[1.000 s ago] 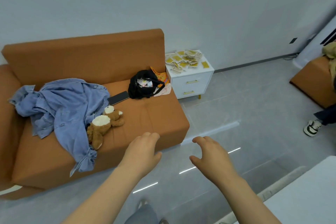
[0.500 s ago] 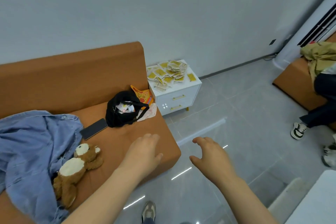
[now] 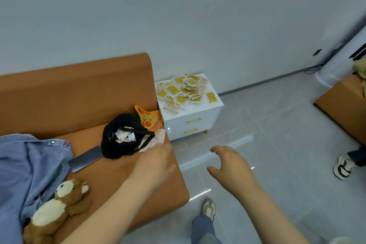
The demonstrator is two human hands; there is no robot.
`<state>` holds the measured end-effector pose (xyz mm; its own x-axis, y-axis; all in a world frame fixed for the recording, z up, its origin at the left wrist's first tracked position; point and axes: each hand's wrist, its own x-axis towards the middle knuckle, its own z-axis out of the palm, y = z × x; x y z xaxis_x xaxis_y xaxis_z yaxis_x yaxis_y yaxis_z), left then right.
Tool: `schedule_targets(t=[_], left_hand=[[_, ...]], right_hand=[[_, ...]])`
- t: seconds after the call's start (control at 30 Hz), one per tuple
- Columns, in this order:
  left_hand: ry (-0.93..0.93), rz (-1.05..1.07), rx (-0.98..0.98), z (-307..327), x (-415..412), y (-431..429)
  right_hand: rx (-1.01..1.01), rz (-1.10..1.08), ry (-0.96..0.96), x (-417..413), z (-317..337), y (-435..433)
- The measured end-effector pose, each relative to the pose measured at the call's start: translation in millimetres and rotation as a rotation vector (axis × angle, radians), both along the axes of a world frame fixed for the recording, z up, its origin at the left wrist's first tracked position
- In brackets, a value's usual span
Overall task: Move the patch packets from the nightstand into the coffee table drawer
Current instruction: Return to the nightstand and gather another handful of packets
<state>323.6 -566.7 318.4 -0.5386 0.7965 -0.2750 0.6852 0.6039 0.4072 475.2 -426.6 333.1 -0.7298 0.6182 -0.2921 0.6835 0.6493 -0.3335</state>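
Packets (image 3: pixel 184 91) are piled loose all over the nightstand (image 3: pixel 212 115) top (yellow squares, a few showing beige), at 12 o'clock from the hands. The left hand (image 3: pixel 156 164) is held open over the sofa (image 3: pixel 79 95) edge, fingers relaxed, nothing gripped. The right hand (image 3: pixel 231 168) is spread open above the floor (image 3: pixel 277 144), nothing held either. A bag (image 3: pixel 111 144) is seen at 10 o'clock of the left hand.
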Motion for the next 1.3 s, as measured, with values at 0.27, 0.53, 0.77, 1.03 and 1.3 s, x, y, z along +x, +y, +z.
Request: schedule_targets(t=[0.27,0.53,0.77,1.03,1.3], left_hand=[[-0.002,0.113,-0.007,-5,-1,141],[-0.027,0.210,-0.015,-11,-15,226],[-0.056,0.289,-0.043,-24,-53,276],[-0.106,0.346,-0.074,-37,-137,331],[-0.124,0.372,-0.100,-48,-206,360]], right_hand=[[0.027,0.154,-0.031,-21,11,156],[0.034,0.253,-0.045,-52,6,256],[0.005,0.310,-0.060,-98,-7,314],[0.004,0.341,-0.093,-189,-16,376],[-0.020,0.401,-0.140,-268,-31,412]])
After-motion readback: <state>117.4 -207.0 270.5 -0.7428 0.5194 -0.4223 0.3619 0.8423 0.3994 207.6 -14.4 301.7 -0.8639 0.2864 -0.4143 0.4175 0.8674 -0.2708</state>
